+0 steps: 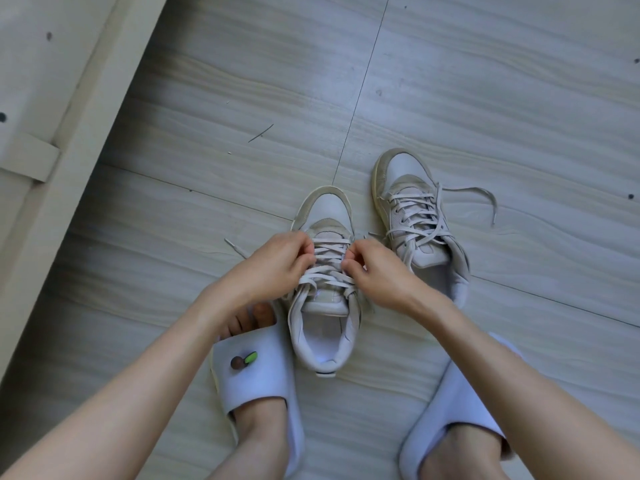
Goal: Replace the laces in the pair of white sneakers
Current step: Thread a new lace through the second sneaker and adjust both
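Near white leather sneaker [323,271] stands on the pale wood-grain floor [485,81], between two light slide sandals [256,368]; left hand [277,263] and right hand [375,270] both have fingers curled, pinching its flat white lace [327,252] at mid eyelets; second white laced sneaker [415,216] lies just beside to the right, lace ends loose.

A pale wood-grain floor [485,81] carries two white sneakers [323,271] [419,216] and two slippered feet [256,386] [453,410].

pale slides [256,375] (one with charms), wood-look floor [485,81], perhaps a baseboard [79,109]
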{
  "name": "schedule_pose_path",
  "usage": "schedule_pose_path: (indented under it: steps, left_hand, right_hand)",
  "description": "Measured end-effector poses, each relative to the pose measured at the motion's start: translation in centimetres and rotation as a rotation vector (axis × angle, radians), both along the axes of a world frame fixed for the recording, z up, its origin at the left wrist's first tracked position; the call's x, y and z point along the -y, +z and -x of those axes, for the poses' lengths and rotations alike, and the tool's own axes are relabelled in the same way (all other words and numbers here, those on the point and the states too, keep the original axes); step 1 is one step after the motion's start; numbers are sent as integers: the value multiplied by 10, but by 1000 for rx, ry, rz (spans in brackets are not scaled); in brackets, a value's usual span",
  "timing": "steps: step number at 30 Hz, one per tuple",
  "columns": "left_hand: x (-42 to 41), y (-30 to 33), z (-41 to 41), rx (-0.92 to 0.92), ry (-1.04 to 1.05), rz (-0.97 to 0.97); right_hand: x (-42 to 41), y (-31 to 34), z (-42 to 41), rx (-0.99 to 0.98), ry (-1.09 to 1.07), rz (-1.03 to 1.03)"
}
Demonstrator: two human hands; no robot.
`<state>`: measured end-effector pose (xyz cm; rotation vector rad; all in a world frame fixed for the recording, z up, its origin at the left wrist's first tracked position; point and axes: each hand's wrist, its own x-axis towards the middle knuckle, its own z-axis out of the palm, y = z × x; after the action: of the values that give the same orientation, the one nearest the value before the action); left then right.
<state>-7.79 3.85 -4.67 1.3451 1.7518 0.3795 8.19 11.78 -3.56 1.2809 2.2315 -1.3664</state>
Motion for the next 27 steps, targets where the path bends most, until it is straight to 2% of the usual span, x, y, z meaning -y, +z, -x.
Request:
schedule_pose_path:
  steps: [3,6,10,15,18,23,27]
  left_hand:
    - [-2,-1,-1,-24,-82,-85]
    - [-4,-1,-5,24,-19,-138]
    - [2,-7,2,188,223,-65]
    - [10,-9,6,302,237,53]
    - [7,-9,8,309,245,90]
    - [0,-2,17,285,146,207]
    - [-2,-9,13,151,246,107]
  right_hand:
    - [-4,5,3,49,104,-25]
    - [-7,8,6,82,114,-40]
    - [-9,5,-3,-29,-141,150]
    - [-2,3,-7,-70,-130,127]
    - [-4,7,-4,-53,-91,151]
    - [-12,10,-1,29,5,141]
    - [-11,4,1,28,-105,164]
